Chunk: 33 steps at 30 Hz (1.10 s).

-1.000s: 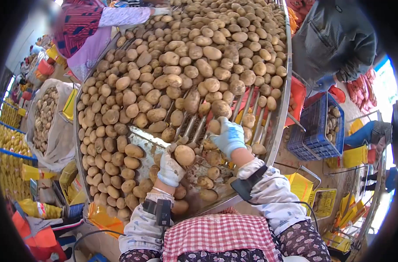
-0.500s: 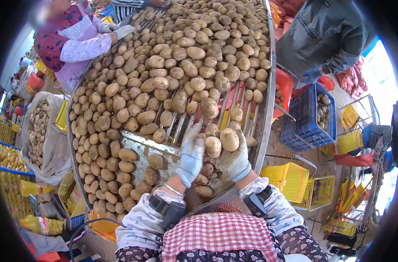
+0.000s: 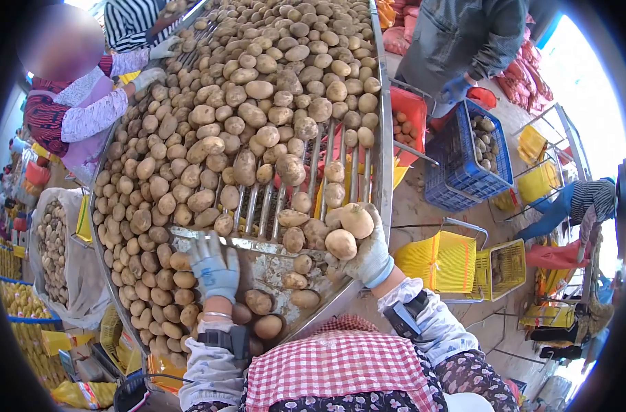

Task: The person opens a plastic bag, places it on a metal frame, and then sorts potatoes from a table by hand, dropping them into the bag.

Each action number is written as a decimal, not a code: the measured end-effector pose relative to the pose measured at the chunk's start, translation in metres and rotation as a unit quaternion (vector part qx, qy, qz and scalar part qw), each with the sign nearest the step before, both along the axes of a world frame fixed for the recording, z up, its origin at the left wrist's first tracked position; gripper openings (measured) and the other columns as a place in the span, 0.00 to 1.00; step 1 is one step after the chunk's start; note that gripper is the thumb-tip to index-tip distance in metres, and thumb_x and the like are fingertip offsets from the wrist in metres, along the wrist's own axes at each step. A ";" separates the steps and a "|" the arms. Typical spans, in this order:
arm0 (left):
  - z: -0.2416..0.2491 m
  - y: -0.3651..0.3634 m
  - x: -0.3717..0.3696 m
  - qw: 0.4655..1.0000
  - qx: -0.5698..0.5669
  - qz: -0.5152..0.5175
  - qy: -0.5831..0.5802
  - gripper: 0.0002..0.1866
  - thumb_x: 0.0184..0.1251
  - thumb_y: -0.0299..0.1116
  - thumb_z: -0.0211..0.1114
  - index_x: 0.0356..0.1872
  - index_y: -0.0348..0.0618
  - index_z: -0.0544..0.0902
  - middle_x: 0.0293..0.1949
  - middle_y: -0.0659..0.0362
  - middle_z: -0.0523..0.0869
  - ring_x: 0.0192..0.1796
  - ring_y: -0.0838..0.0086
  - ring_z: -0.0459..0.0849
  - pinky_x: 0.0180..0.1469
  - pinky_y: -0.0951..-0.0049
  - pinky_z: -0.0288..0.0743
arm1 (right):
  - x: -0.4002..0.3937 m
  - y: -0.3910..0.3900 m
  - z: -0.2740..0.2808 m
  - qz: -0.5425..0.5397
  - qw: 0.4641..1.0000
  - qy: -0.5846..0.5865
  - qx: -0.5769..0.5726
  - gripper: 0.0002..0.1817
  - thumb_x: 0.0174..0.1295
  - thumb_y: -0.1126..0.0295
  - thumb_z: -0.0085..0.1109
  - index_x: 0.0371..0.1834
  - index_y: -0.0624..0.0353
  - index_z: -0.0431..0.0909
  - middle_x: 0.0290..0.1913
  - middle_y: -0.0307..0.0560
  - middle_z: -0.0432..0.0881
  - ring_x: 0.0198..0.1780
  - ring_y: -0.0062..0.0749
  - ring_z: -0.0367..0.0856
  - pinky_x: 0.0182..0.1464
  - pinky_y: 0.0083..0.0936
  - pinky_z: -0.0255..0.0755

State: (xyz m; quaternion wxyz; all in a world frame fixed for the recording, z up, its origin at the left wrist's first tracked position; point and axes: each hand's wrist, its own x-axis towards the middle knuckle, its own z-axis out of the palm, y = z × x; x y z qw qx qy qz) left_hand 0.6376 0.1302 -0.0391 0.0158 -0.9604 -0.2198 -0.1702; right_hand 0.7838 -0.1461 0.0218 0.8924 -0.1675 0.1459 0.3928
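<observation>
Many brown potatoes [image 3: 258, 89] cover the metal sorting table [image 3: 385, 137], some lying on its steel rollers [image 3: 265, 206]. My left hand [image 3: 215, 270], in a pale glove, is spread open over the bare metal plate near the table's front, beside the potatoes at the left. My right hand [image 3: 373, 253], gloved too, is curled round a large pale potato [image 3: 356, 221] at the right edge of the table. Another potato [image 3: 340, 244] touches its fingers. A few loose potatoes [image 3: 268, 327] lie between my hands and the front edge.
Co-workers stand at the upper left [image 3: 86, 123], top left [image 3: 138, 24] and upper right [image 3: 464, 34]. At the right are a blue crate [image 3: 467, 185], a red basket [image 3: 408, 123] and a yellow basket [image 3: 502, 271]. A white sack [image 3: 86, 275] of potatoes stands left.
My left hand has moved left, away from my right hand, and its fingers have spread. My right hand keeps its potato. The view has shifted, and the nearest co-worker's hands have moved.
</observation>
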 end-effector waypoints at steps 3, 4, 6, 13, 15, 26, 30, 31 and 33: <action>-0.002 0.029 0.007 0.999 0.011 0.033 -0.013 0.30 0.63 0.45 0.58 0.65 0.45 0.69 0.67 0.47 0.66 0.71 0.50 0.58 0.72 0.52 0.49 | 0.000 -0.015 0.013 0.041 0.998 -0.009 -0.035 0.33 0.60 0.32 0.40 0.45 0.50 0.75 0.36 0.43 0.80 0.38 0.39 0.82 0.35 0.39 0.80; 0.000 0.036 0.008 0.999 -0.006 0.045 0.012 0.30 0.62 0.46 0.59 0.65 0.46 0.69 0.68 0.48 0.66 0.71 0.50 0.57 0.73 0.52 0.47 | -0.002 -0.021 0.020 0.025 0.999 -0.001 -0.048 0.33 0.60 0.32 0.41 0.45 0.51 0.75 0.37 0.45 0.81 0.38 0.42 0.82 0.36 0.40 0.79; -0.016 0.051 -0.004 0.998 -0.027 0.056 0.022 0.28 0.62 0.45 0.58 0.63 0.46 0.72 0.64 0.47 0.71 0.68 0.49 0.63 0.71 0.51 0.49 | -0.005 -0.034 0.030 -0.011 0.997 0.015 -0.072 0.34 0.58 0.31 0.43 0.47 0.52 0.75 0.38 0.49 0.82 0.39 0.47 0.82 0.38 0.44 0.79; -0.015 0.041 -0.023 0.997 0.000 0.060 0.053 0.21 0.64 0.43 0.56 0.54 0.43 0.79 0.59 0.48 0.76 0.65 0.56 0.69 0.71 0.52 0.47 | 0.000 -0.173 0.016 -0.205 0.965 -0.033 -0.160 0.37 0.55 0.29 0.46 0.40 0.57 0.76 0.36 0.58 0.82 0.36 0.50 0.83 0.32 0.47 0.80; -0.016 0.039 -0.021 0.998 0.001 0.051 0.037 0.21 0.64 0.41 0.56 0.54 0.43 0.79 0.58 0.48 0.77 0.64 0.56 0.70 0.71 0.52 0.48 | -0.002 -0.220 0.013 -0.255 0.946 -0.016 -0.202 0.38 0.55 0.28 0.45 0.42 0.57 0.75 0.36 0.58 0.82 0.36 0.49 0.83 0.31 0.47 0.81; -0.017 0.041 -0.024 0.998 -0.001 0.058 0.015 0.19 0.64 0.37 0.56 0.52 0.36 0.79 0.55 0.47 0.79 0.64 0.57 0.71 0.72 0.53 0.50 | -0.030 -0.233 -0.055 -0.288 0.912 0.009 -0.291 0.21 0.61 0.45 0.56 0.46 0.48 0.75 0.39 0.41 0.80 0.37 0.38 0.81 0.39 0.45 0.80; -0.022 0.042 -0.022 0.998 0.014 0.056 0.003 0.19 0.63 0.35 0.58 0.52 0.36 0.78 0.55 0.48 0.80 0.64 0.56 0.71 0.71 0.52 0.51 | -0.040 -0.196 -0.075 -0.062 0.964 0.032 -0.255 0.23 0.62 0.44 0.52 0.47 0.51 0.76 0.37 0.42 0.81 0.38 0.37 0.80 0.34 0.39 0.76; -0.019 0.041 -0.021 0.998 0.011 0.062 0.005 0.18 0.64 0.36 0.57 0.52 0.38 0.79 0.54 0.49 0.80 0.63 0.56 0.71 0.72 0.53 0.51 | -0.035 -0.193 -0.076 -0.026 0.947 0.087 -0.308 0.22 0.63 0.46 0.51 0.47 0.51 0.76 0.37 0.42 0.81 0.37 0.37 0.79 0.35 0.39 0.75; -0.014 0.038 -0.022 0.997 -0.010 0.071 0.013 0.18 0.64 0.36 0.58 0.52 0.37 0.78 0.55 0.49 0.80 0.64 0.56 0.71 0.72 0.52 0.50 | -0.016 -0.209 -0.101 -0.034 0.941 -0.039 -0.334 0.19 0.65 0.51 0.49 0.46 0.53 0.76 0.37 0.41 0.80 0.36 0.34 0.77 0.40 0.34 0.73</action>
